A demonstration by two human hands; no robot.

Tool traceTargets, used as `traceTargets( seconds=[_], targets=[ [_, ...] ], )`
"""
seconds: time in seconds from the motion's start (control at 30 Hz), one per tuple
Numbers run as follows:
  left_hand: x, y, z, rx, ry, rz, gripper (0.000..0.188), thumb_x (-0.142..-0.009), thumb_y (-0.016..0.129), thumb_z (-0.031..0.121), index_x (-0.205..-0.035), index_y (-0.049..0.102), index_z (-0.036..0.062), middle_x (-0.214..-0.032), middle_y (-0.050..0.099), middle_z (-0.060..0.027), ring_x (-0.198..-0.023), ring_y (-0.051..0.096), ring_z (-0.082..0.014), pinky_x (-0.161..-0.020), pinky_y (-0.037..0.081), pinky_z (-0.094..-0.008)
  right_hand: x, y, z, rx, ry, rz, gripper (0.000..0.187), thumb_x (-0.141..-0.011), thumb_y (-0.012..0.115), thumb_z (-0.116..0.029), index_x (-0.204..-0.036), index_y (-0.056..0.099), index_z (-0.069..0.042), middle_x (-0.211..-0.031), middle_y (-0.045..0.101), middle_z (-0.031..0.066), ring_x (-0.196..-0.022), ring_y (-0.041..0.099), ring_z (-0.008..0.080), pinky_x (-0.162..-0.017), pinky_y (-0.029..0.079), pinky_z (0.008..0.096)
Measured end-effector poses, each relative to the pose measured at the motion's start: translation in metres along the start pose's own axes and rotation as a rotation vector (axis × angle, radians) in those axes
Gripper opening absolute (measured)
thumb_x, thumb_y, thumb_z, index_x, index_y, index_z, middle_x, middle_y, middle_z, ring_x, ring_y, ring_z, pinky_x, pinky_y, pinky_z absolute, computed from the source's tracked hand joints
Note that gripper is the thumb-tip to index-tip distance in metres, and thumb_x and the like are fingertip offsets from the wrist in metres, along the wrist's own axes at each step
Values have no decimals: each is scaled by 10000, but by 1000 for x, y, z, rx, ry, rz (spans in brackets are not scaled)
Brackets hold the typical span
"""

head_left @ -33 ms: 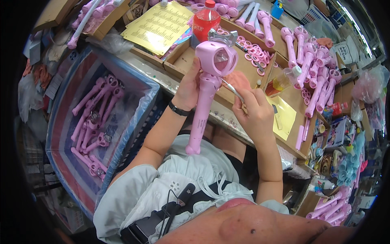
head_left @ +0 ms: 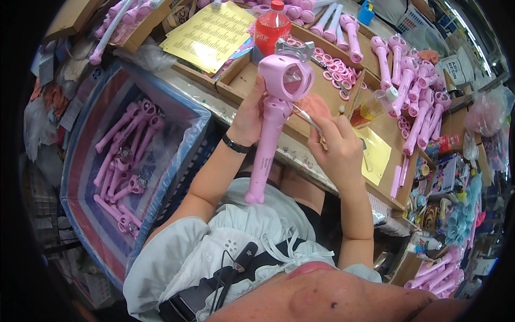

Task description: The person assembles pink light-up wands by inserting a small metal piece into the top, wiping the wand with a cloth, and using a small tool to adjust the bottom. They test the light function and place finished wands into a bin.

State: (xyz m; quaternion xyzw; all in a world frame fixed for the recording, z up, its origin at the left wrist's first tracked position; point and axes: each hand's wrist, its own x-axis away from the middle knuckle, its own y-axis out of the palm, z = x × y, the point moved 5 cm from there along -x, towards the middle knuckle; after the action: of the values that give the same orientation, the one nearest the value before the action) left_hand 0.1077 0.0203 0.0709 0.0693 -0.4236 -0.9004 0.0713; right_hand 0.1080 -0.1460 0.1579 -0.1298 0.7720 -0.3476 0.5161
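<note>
My left hand (head_left: 249, 115) is closed around the upper part of a pink toy wand (head_left: 264, 145), its thumb up against the round head. The wand stands nearly upright, with its handle end low over my lap. A silver bow-shaped piece (head_left: 295, 50) sits at the top of the head, and a clear window shows in its face. In my right hand (head_left: 339, 145), the fingers pinch a slim tool with a pale handle and thin metal tip (head_left: 307, 116). The tip meets, or nearly meets, the wand just below the head; contact is too fine to tell.
At left, a lined blue crate (head_left: 201, 115) holds several pink wands (head_left: 115, 161). Across the workbench lie yellow printed sheets (head_left: 206, 37), a red drink bottle (head_left: 272, 29), pink rings (head_left: 335, 70), an amber liquid bottle (head_left: 370, 110) and piled wands (head_left: 410, 80). Cardboard tray edges divide the bench.
</note>
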Motion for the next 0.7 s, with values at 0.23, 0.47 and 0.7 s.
traceTargets(
  seconds=[0.23,0.47,0.7],
  targets=[
    [2,3,3,-169,55,-21,510,-926,427,523,-1177,469,82,-942,576,-40,-759,563,-98,-603,470,-225,4,0,-3,56,-37,9,224,-740,655,12,-955,648,-53,-756,533,87,-591,548,221,-517,451,322],
    [3,10,-3,-243,32,-28,538,-912,460,528,-1221,430,88,-901,545,-24,-688,539,-85,-537,457,-226,21,10,15,-124,148,93,197,-763,631,3,-954,632,-46,-739,539,101,-605,543,262,-541,448,350],
    [3,3,-7,-367,308,35,555,-902,564,413,-1301,382,72,-1059,553,-40,-850,549,-79,-684,480,-218,26,16,35,-308,425,-56,151,-812,613,-5,-961,639,-17,-744,545,106,-624,537,203,-557,423,290]
  ],
)
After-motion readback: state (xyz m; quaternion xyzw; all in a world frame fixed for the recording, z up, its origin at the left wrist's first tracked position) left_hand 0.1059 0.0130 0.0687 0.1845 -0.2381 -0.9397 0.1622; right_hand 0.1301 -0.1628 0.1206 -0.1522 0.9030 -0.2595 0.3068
